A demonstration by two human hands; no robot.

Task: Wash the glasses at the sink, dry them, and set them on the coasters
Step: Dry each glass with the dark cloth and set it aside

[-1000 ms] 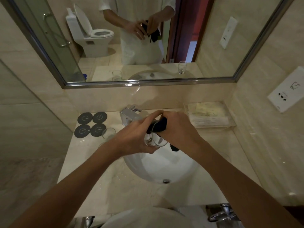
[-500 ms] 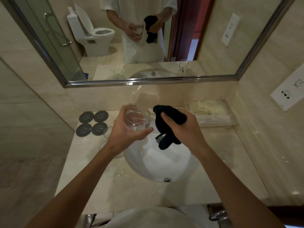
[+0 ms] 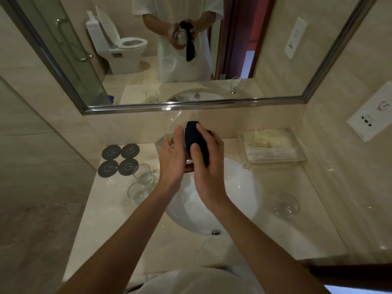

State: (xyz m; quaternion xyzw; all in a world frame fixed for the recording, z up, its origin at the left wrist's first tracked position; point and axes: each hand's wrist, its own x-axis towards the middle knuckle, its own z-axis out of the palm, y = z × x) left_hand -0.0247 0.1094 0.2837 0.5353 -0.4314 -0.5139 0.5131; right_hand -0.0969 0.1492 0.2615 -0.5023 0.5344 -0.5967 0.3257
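Observation:
Above the white sink basin [image 3: 239, 194], my left hand [image 3: 171, 158] grips a clear glass [image 3: 171, 141], mostly hidden behind the fingers. My right hand [image 3: 206, 160] holds a dark cloth [image 3: 196, 141] and presses it against that glass. Two more clear glasses [image 3: 144, 175] [image 3: 136, 192] stand on the counter left of the basin. Another glass [image 3: 286, 205] stands on the counter to the right. Several dark round coasters [image 3: 118, 159] lie at the back left with nothing on them.
The chrome faucet [image 3: 161, 144] peeks out behind my left hand. A clear tray [image 3: 273, 146] of toiletries sits at the back right. A mirror [image 3: 275, 49] covers the wall above, and a wall socket [image 3: 371, 122] is on the right wall.
Half a second ago the glass and cloth were held apart. My hands have come together and risen, and the cloth now wraps against the glass.

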